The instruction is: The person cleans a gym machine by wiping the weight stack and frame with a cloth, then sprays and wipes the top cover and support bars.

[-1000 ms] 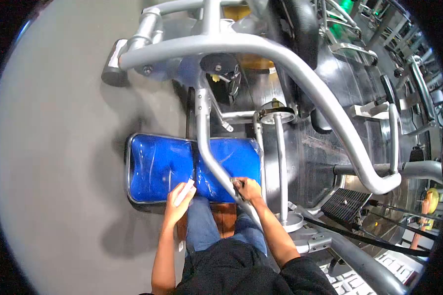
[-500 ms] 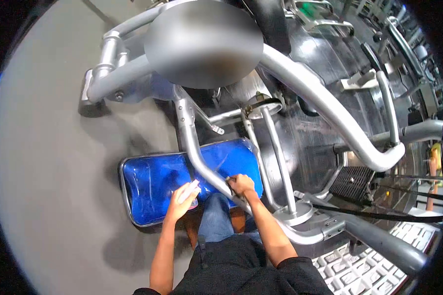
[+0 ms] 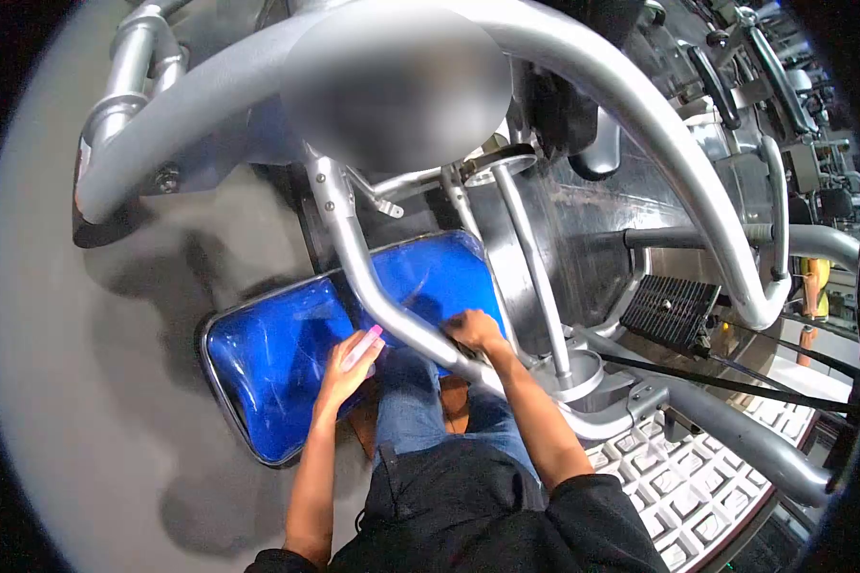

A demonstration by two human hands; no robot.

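Observation:
My left hand (image 3: 346, 367) is closed around a small pale pink and white object (image 3: 362, 348), perhaps a bottle, over the blue padded seat (image 3: 277, 349). To the right, my right hand (image 3: 475, 331) is closed at a bent silver tube (image 3: 401, 323) that crosses over the blue pad. Something dark shows at its fingers, too small to make out. The pad has a clear, shiny cover and a dark edge.
Thick silver frame tubes (image 3: 655, 105) arch in front and to the right. A ribbed black footplate (image 3: 669, 307), a round metal plate (image 3: 573, 374) and a white patterned panel (image 3: 678, 487) lie to the right. A person in yellow (image 3: 816, 286) is at the far right.
The view has shifted closer to the machine, and its frame looks larger. My left hand still holds the pink and white object; my right hand has moved slightly up along the tube.

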